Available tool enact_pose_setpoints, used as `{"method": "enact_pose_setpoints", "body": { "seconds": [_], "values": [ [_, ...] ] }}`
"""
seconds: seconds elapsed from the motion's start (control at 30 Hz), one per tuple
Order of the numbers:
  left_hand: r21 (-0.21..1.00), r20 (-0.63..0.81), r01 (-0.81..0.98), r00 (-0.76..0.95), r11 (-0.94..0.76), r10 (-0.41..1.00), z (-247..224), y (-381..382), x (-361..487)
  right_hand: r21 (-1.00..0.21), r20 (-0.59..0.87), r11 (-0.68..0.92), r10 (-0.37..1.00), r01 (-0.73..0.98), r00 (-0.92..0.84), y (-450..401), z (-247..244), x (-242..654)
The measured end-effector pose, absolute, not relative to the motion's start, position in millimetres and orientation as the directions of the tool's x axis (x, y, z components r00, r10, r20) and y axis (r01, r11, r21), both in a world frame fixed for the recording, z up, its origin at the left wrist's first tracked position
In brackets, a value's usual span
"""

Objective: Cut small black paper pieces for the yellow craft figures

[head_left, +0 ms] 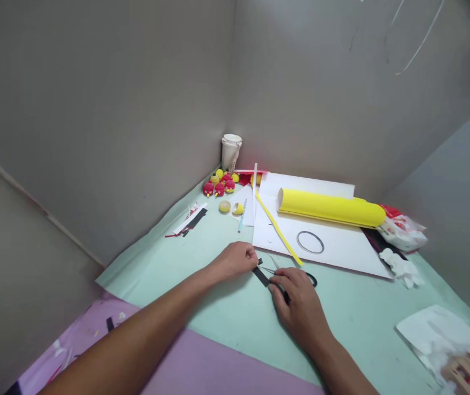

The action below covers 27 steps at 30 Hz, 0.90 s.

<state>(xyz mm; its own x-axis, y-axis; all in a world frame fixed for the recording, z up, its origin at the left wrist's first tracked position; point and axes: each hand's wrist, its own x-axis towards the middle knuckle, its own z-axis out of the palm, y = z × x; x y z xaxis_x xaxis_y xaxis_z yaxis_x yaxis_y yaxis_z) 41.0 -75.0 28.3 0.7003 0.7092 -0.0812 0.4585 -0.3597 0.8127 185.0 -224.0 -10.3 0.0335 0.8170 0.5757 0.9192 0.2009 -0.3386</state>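
On the mint-green sheet [218, 307], just in front of the white paper sheet [341, 247], left hand [237, 259] pinches the end of a black paper strip [260, 274], fingers closed on it. Right hand [298, 304] is closed around small scissors [278, 272], blades open at the strip. Yellow paper strip [278, 227], thin ring [310, 242] and yellow roll [329, 208] lie on the white sheet behind.

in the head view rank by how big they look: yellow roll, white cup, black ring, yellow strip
1. yellow roll, plainly the largest.
2. yellow strip, long but thin.
3 and 4. white cup and black ring look about alike; the cup stands farther from the camera, so I won't rank them.
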Motion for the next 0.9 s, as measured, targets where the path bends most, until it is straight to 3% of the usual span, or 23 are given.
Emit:
{"method": "enact_pose_setpoints", "body": {
  "seconds": [0.17,0.3,0.47,0.53,0.73,0.9],
  "values": [
    [0.806,-0.093,0.474,0.693,-0.354,0.715,32,-69,38,-0.365,0.560,0.191,0.827,0.911,0.051,-224,-10,185],
    [0.763,0.007,0.532,0.562,-0.367,0.827,42,-41,24,-0.385,0.557,0.184,0.827,0.904,0.070,-224,-9,184],
    [0.533,0.284,0.764,0.243,-0.364,0.927,50,1,-11,-0.382,0.569,0.192,0.820,0.904,0.066,-224,-12,186],
    [0.419,0.330,0.832,0.233,-0.363,0.915,47,10,-20,-0.366,0.574,0.212,0.818,0.906,0.041,-224,-15,187],
    [0.174,0.226,0.939,0.257,-0.298,0.940,32,14,-27,-0.381,0.569,0.205,0.821,0.902,0.054,-224,-13,185],
    [0.065,0.223,0.962,0.244,-0.264,0.944,27,15,-30,-0.390,0.565,0.209,0.823,0.897,0.054,-225,-13,183]
  ]
}}
